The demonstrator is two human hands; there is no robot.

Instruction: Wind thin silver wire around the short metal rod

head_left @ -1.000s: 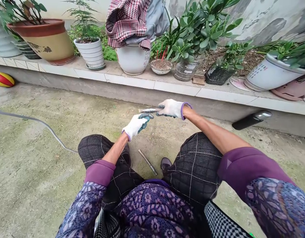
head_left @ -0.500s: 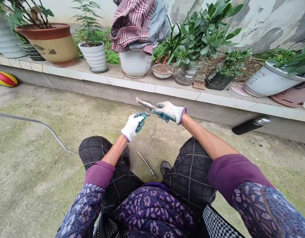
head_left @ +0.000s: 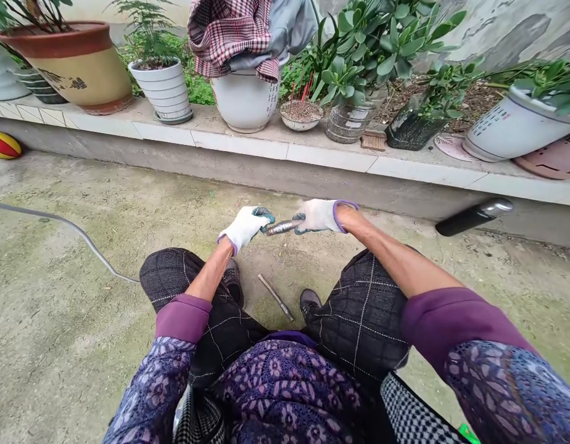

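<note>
Between my gloved hands lies a short silver wire coil point(head_left: 280, 227), wound tightly and tapering toward the right. My left hand point(head_left: 245, 228), in a white knit glove with green-coated fingers, pinches the coil's left end. My right hand point(head_left: 318, 216), in a matching glove with a purple cuff, closes around its right end. Both hands are held over the dirt-streaked concrete ground point(head_left: 72, 320) in front of my knees. A thin metal rod point(head_left: 276, 297) lies on the ground below the hands, between my feet.
A grey cable point(head_left: 67, 231) curves across the ground at the left. A black-and-silver flask point(head_left: 474, 217) lies against a tiled concrete ledge point(head_left: 239, 145) that carries several potted plants. A checked cloth point(head_left: 232, 37) drapes over a white pot, and a striped ball point(head_left: 2, 145) sits at far left.
Both hands have dropped lower and drawn closer together. The coil, tilted up to the left half a second ago, now lies nearly level between them, with its left end in my left hand's fingers.
</note>
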